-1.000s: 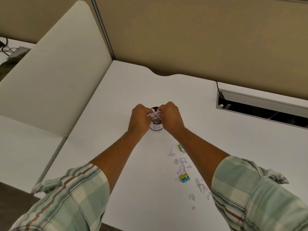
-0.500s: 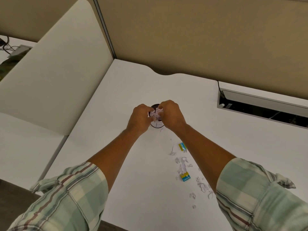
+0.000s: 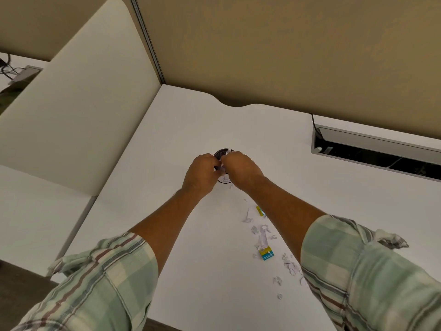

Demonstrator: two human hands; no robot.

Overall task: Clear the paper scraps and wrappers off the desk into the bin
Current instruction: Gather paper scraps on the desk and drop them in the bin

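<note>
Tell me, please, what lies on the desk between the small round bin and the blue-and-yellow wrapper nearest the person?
In the head view, between the bin and that wrapper lie white paper scraps and a second small wrapper.

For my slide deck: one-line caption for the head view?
Both hands press paper over a small desktop bin; scraps and wrappers remain on the desk.

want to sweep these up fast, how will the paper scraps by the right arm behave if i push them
The paper scraps look thin, torn and curled, so probably very light and floppy. Being many separate bits, they may scatter or slide on the smooth desk rather than bunch.
</note>
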